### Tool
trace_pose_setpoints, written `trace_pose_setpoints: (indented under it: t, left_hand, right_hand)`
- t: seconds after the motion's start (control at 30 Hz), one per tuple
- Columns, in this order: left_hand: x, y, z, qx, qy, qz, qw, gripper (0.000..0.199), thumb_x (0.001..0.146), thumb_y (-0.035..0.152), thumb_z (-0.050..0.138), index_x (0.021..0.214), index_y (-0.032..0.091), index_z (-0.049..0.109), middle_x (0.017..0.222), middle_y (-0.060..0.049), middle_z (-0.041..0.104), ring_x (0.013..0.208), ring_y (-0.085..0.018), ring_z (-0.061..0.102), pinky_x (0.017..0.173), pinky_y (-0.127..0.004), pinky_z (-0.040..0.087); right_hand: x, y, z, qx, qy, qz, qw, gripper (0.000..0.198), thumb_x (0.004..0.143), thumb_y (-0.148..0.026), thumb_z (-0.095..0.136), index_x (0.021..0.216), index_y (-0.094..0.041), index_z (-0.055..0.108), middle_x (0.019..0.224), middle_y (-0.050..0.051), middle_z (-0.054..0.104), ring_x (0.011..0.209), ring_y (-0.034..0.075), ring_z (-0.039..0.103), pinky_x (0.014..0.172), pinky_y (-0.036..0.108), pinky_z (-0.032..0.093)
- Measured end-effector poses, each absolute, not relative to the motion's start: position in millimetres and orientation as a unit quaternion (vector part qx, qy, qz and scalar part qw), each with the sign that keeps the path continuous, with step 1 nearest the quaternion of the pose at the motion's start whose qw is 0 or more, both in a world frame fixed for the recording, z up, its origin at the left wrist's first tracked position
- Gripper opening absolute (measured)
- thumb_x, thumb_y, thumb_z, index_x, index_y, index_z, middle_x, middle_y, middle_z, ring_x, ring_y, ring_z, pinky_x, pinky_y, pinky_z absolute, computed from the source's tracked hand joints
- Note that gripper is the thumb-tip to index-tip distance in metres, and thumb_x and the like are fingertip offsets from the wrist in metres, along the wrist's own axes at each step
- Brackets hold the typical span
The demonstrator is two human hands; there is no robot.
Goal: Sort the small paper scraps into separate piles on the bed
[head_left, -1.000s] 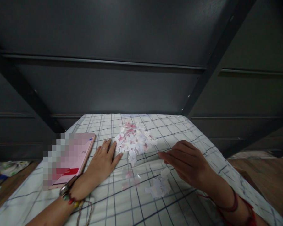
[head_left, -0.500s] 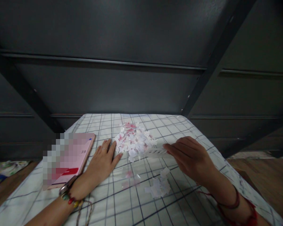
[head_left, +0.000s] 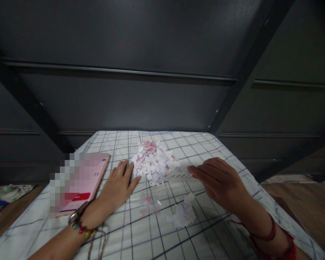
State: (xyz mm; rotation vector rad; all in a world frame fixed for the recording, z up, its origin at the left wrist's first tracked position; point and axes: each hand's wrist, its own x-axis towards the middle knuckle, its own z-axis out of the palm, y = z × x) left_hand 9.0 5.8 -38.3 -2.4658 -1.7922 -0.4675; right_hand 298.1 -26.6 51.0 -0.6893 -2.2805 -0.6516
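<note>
A heap of small white and pink paper scraps [head_left: 154,162] lies in the middle of the table. My left hand [head_left: 119,184] rests flat beside it, fingers spread, its fingertips at the heap's left edge. To the right, my right hand [head_left: 219,180] is closed in a pinch on a thin see-through strip [head_left: 178,176] with slanted marks. The strip points left toward the heap; its exact kind is unclear. Nearer to me lies a clear plastic piece [head_left: 148,202] with pink spots. A smaller pile of white scraps [head_left: 182,215] is to its right, possibly under or inside clear plastic.
A pink tablet or phone [head_left: 83,180], partly blurred out, lies left of my left hand. The table has a white checked cloth [head_left: 195,148]. A dark panelled wall [head_left: 141,101] stands right behind it. Wooden floor [head_left: 300,206] shows at the right.
My right hand and the strip have shifted very slightly. My left hand, the heap and the smaller pile look the same.
</note>
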Motion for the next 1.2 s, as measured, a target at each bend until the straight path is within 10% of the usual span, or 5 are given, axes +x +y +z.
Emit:
trace_pose_setpoints:
  t: [1.2]
  left_hand:
    - [9.9,5.8,-39.8,-0.797,-0.588,-0.133,0.042,0.056,0.090,0.047,0.032,0.128,0.006,0.041,0.135,-0.023,0.039,0.127,-0.035,0.033,0.101,-0.050,0.031]
  right_hand:
    - [304.5,-25.4,52.0,-0.268,-0.873,-0.254,0.318,0.022,0.080,-0.001,0.046,0.096,-0.014,0.055,0.065,0.003,0.059,0.062,0.014,0.046,0.056,0.029,0.037]
